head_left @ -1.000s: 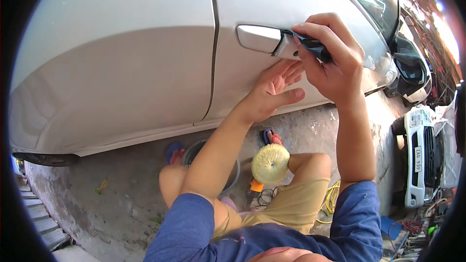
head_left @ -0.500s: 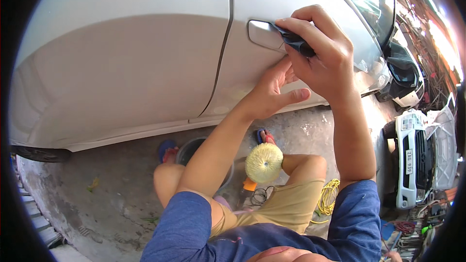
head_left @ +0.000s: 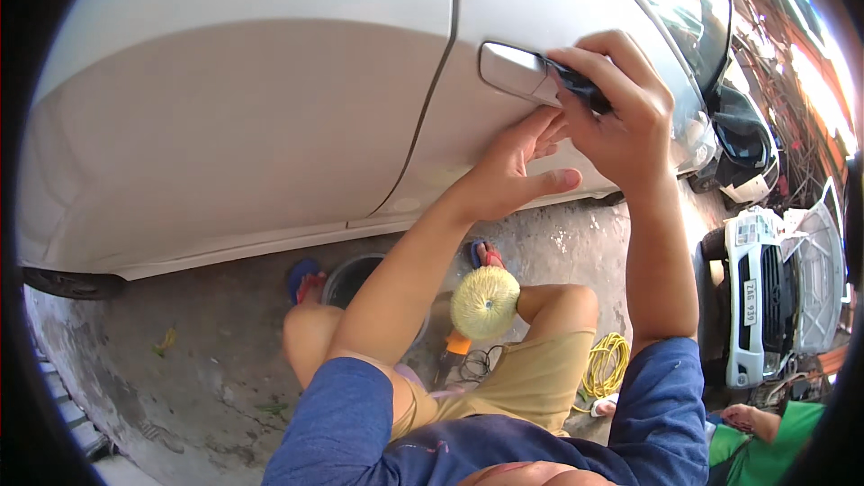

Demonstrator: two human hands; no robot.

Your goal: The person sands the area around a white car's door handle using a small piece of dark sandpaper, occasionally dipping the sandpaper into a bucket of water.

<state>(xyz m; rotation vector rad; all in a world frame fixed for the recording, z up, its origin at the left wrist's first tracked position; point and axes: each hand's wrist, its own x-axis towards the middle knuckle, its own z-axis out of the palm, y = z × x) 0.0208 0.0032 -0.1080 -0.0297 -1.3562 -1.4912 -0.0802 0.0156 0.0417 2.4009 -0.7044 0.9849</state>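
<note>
Shifted leftward along the panel since half a second ago: glossy silver-white car door (head_left: 270, 126), with its door seam now nearer mid-frame. Nearest, blue long sleeves (head_left: 360, 423) and tan shorts (head_left: 531, 378), with a round pale-yellow woolly polishing pad (head_left: 484, 302) between the knees and a coiled yellow cable (head_left: 607, 364) on the concrete floor (head_left: 180, 369). Farther up, left hand (head_left: 508, 175) open, fingers spread flat against the door beneath the chrome door handle (head_left: 513, 70). Right hand (head_left: 616, 108) closed around a small dark tool (head_left: 580, 88) pressed to the handle's end. Beyond, at right, white parked car (head_left: 765, 297).
</note>
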